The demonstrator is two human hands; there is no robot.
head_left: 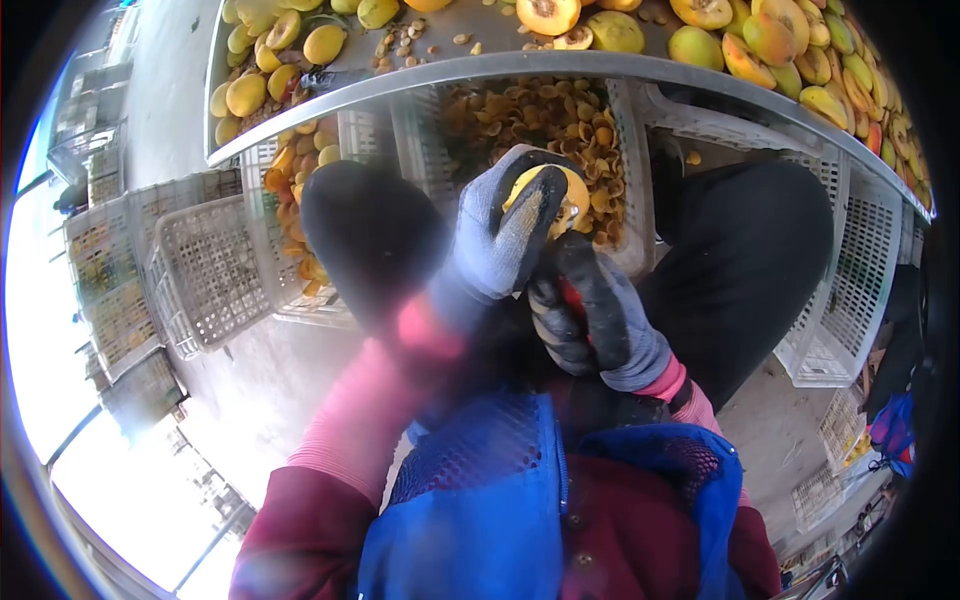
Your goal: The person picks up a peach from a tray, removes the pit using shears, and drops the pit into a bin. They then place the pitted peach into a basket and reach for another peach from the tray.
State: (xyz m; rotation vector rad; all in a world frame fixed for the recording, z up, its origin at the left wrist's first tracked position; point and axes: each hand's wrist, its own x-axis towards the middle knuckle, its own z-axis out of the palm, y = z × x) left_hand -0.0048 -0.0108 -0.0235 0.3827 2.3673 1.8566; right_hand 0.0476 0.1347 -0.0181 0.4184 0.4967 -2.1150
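My left hand, in a grey-blue and black glove, is closed around a yellow peach above the gap between my knees. The side of the peach turned to my right hand looks cut, with a shiny spot on it. Just below and to the right, my right hand, gloved the same way, is closed around a red-handled tool. Its fingertips come close to the peach, and whether they touch it I cannot tell. Most of the tool is hidden by the fingers.
A metal-edged table crosses in front, bearing whole and halved peaches and loose pits. Below it stands a crate of peach pieces. More white crates stand at left and right.
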